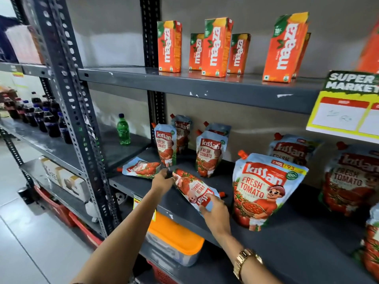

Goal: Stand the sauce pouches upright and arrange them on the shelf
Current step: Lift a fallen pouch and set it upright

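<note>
Pouch (193,188), a tomato ketchup pack, is held lying flat near the front of the grey shelf (287,249), its red cap pointing right. Its bottom end is pinched by the fingers of the left hand (163,179), while the fingers of the right hand (215,210) are spread and pressed on its cap end. Just left of it a second pouch (141,168) is seen flat on the shelf. Behind, further pouches (209,153) are stood upright, and a larger one (264,191) is stood to the right. Juice cartons (215,48) are lined up on the shelf above. A green bottle (123,130) is stood in the next bay, with dark bottles (41,117) further left. An orange-lidded tub (176,240) is kept below; its contents cannot be made out.
</note>
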### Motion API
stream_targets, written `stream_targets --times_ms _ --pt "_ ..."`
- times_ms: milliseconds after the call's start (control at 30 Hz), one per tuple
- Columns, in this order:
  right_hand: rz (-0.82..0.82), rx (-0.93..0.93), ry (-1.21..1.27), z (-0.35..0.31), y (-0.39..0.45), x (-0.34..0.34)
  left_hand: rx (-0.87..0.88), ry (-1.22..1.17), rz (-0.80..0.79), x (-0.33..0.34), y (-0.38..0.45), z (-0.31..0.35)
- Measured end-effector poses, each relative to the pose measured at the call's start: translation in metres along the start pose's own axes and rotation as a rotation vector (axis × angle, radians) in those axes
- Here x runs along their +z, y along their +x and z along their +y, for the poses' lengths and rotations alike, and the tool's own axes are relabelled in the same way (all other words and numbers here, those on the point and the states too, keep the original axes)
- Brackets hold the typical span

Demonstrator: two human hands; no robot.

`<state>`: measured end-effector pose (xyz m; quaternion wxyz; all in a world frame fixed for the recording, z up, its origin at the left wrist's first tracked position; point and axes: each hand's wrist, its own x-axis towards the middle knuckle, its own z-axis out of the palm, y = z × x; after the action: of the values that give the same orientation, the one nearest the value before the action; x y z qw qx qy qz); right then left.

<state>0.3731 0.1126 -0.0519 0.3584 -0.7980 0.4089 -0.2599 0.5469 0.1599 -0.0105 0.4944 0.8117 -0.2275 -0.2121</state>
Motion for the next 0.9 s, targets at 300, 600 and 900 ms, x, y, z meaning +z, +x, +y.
stream_targets --times_ms 300,600,900 --pt "-0.143 -0.055 -0.33 -0.001 0.013 0.012 -0.046 -0.078 -0.073 0.02 0.034 -0.025" --pt "-0.202 -0.009 -0.324 -0.002 0.025 -0.003 -0.027 0.026 0.014 -0.005 0.0 -0.03" --pt "0.046 0.153 -0.156 -0.007 0.037 0.014 0.103 0.078 0.012 0.007 -0.068 -0.04"
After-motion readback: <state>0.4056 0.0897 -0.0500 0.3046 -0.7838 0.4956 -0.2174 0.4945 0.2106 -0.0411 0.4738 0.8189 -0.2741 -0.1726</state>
